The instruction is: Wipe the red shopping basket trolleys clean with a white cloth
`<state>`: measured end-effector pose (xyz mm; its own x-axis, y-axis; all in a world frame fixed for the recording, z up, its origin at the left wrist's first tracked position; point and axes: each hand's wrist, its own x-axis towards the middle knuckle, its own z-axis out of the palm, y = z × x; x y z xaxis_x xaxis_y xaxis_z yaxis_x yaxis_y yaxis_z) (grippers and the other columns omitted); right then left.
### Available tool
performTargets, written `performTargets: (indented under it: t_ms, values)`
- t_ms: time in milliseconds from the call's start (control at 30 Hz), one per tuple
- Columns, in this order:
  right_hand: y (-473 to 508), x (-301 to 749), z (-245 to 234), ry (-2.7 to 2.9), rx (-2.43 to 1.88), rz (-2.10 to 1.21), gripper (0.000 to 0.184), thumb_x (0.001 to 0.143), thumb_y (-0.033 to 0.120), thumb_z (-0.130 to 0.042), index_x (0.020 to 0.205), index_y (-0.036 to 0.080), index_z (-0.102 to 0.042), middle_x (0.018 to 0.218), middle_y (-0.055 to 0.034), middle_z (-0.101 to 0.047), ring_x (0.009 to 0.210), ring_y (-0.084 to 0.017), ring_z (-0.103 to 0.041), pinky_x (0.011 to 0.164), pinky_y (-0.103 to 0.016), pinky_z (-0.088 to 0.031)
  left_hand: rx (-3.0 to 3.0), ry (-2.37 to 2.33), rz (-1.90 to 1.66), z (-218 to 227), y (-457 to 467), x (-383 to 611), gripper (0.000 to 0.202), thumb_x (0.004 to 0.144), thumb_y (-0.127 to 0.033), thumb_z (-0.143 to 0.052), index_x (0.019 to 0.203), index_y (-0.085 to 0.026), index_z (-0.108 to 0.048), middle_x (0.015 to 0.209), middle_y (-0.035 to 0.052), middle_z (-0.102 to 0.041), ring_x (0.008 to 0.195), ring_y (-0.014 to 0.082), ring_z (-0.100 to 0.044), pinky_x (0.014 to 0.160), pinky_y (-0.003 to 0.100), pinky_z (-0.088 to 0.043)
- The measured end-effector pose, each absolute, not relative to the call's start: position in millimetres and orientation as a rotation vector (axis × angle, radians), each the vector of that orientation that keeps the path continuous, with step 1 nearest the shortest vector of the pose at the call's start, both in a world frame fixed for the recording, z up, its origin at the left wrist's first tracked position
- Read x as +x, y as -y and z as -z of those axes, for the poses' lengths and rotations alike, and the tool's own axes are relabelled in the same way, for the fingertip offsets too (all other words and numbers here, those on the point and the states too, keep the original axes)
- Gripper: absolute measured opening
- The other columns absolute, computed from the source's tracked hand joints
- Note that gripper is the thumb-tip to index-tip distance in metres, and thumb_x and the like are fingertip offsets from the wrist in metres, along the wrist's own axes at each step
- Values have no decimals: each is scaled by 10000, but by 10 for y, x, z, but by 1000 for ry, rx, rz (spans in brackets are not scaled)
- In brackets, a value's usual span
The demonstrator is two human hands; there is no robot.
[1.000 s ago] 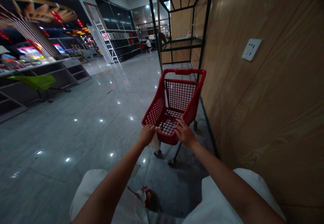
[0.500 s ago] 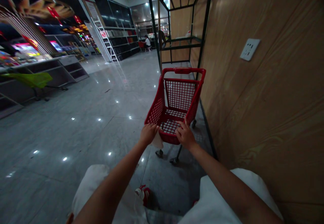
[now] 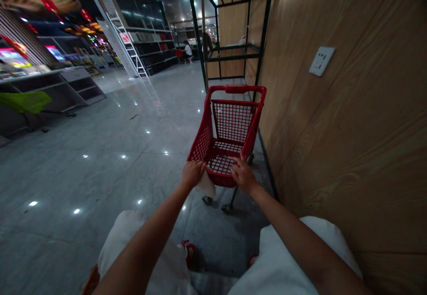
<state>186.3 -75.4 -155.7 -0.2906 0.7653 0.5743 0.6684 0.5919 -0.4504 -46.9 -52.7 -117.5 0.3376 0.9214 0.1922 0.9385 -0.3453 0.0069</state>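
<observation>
Both my hands rest on the near rim of a small red plastic shopping cart (image 3: 232, 121), which stands on the floor in front of me. My left hand (image 3: 192, 174) curls over the rim's left side, and a piece of white cloth or tissue (image 3: 206, 185) hangs beneath it. My right hand (image 3: 243, 175) grips the rim's right side. The mesh basket holds nothing that I can see.
A wood-panelled wall (image 3: 333, 144) with a white wall socket (image 3: 322, 61) runs close on the right. Ahead stands a black metal shelf frame (image 3: 233, 41). An aluminium ladder (image 3: 131, 46), shelving and a green seat (image 3: 23, 102) lie left; a seated person (image 3: 188, 50) is far off.
The shop scene has slid left in view, and the cart sits slightly higher. Both hands stay on the rim with the white piece beneath the left one.
</observation>
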Motion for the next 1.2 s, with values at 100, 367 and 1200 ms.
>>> performTargets:
  t_ms: [100,367,1200]
  values:
    - [731,1834,1578,1981,-1104,-199,230,863,186,-423,765,184,-631,1251,-97,-522,1408,-281,-96,1110,-521,-250,-2402,1794,296,1201,583,-344,357,956,-319,-297,866,-170,-609,912,80,-677,883,200,-597,824,334,-394]
    - [649,1968,1586,1956,-1069,-228,233,854,181,-432,716,206,-618,1239,-67,-538,1403,-256,-138,1116,-486,-262,-2702,1489,207,1181,736,337,370,958,-353,-272,885,-186,-594,859,58,-669,820,181,-610,757,309,-402]
    - [742,1959,1526,1951,-1024,-333,266,873,234,-415,704,207,-618,1262,-48,-542,1413,-263,-85,1108,-498,-258,-2581,1492,320,1253,756,-237,240,927,-303,-381,899,-195,-594,941,65,-629,906,203,-535,821,361,-361]
